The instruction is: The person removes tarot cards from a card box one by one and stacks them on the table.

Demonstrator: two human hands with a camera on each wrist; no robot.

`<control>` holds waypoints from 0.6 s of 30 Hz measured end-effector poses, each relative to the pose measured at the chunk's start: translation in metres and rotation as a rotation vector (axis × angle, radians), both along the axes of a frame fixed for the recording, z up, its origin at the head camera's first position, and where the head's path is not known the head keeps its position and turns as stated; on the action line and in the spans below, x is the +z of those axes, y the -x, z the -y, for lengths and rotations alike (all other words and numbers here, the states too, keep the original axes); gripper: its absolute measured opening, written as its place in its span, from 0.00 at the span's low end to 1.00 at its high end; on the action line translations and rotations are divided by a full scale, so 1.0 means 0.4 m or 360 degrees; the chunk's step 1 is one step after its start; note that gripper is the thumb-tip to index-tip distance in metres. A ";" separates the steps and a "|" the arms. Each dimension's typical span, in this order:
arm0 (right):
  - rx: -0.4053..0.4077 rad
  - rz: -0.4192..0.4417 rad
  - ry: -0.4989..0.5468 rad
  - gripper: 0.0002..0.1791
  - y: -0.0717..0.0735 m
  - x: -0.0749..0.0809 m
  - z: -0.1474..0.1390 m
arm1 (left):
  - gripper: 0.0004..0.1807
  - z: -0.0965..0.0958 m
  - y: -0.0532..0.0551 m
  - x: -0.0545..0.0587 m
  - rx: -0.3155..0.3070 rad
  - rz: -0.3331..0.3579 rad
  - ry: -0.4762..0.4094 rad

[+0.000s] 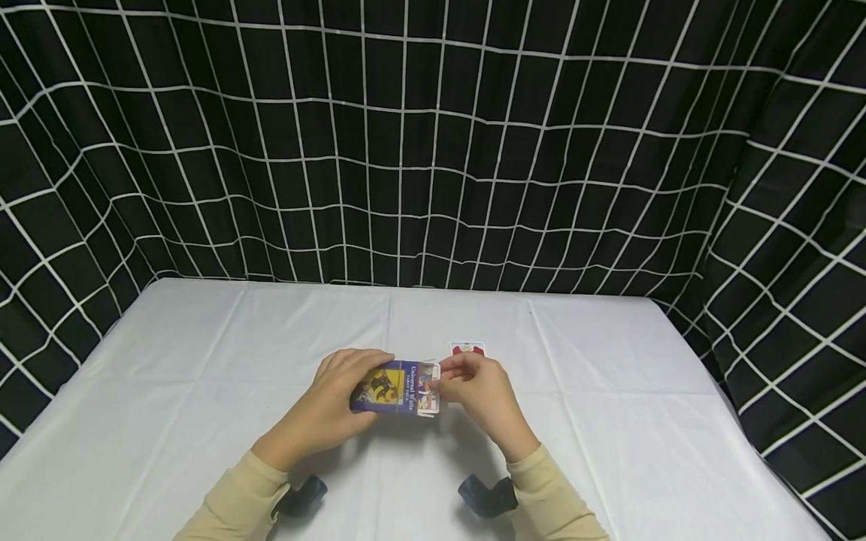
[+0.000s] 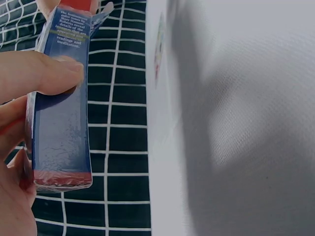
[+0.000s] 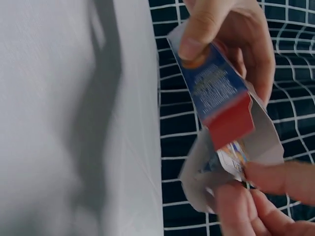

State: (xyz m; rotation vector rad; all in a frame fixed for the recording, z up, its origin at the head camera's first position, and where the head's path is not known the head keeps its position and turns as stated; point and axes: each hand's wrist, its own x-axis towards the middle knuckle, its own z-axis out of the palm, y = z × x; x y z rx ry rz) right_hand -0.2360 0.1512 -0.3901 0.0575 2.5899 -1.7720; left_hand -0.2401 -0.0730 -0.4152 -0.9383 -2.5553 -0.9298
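Observation:
A blue tarot card box point(image 1: 383, 389) with a yellow picture panel is held above the table, its open end facing right. My left hand point(image 1: 338, 398) grips it from the left, the thumb on its narrow side in the left wrist view. At the open end, my right hand point(image 1: 485, 392) pinches a tarot card point(image 1: 425, 388) that partly sticks out of the box. The right wrist view shows the box's flaps point(image 3: 268, 142) spread around the fingers. How many cards the fingers hold is hidden. Another card point(image 1: 467, 348) with red on it lies on the table behind the right hand.
A white cloth covers the table point(image 1: 223, 361), with fold lines across it. Black curtains point(image 1: 419, 150) with a white grid stand behind and at both sides. Dark wrist-worn devices point(image 1: 489, 496) show beneath the sleeves.

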 end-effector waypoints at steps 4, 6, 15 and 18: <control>0.0052 0.0057 0.0007 0.13 0.002 0.001 -0.005 | 0.40 -0.001 0.002 -0.003 -0.0002 -0.0003 0.0013; 0.0069 0.0062 0.0016 0.14 0.003 -0.001 -0.005 | 0.40 -0.002 0.003 -0.005 -0.0005 -0.0002 0.0022; 0.0114 0.0022 -0.0022 0.09 0.004 0.001 -0.013 | 0.40 -0.004 -0.002 -0.006 -0.0011 0.0029 0.0026; 0.0143 0.0018 -0.0007 0.10 0.006 0.007 -0.024 | 0.40 -0.005 -0.001 -0.001 -0.0015 0.0032 0.0022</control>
